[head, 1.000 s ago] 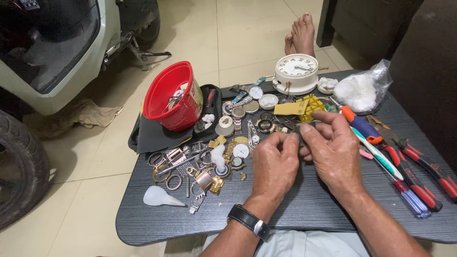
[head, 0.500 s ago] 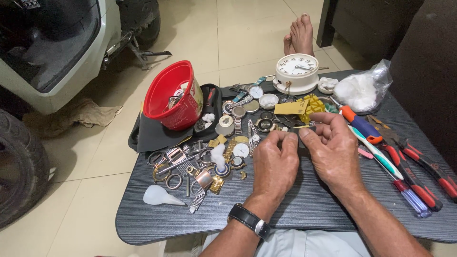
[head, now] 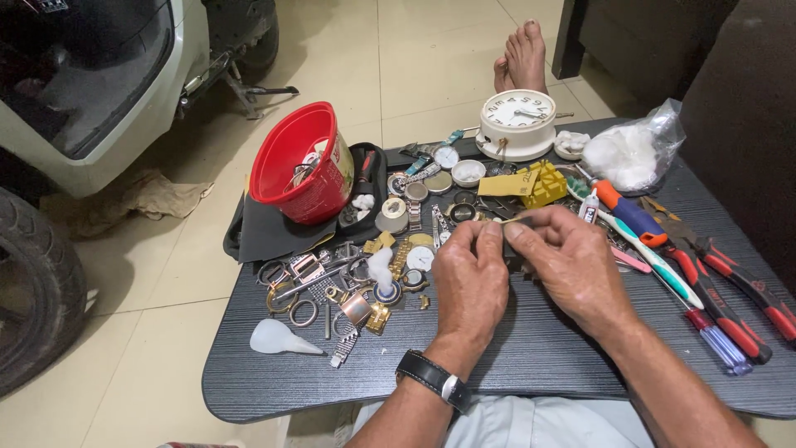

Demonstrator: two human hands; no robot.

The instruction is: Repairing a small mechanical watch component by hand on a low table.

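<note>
Fingers (head: 491, 232) of both hands pinch a tiny, thin metal part (head: 516, 219) just in front of the white clock (head: 519, 122). It looks light, stiff and easy to drop, so grip it by its ends. The left hand (head: 471, 282) and right hand (head: 572, 267) meet knuckle to knuckle, wrists low over the dark tabletop (head: 531, 348), with the red bowl (head: 303, 166) well left of the clock.

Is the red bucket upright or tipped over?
Tipped. The red bucket lies on its side on the black tray, its open mouth facing the camera, with small metal parts inside.
</note>
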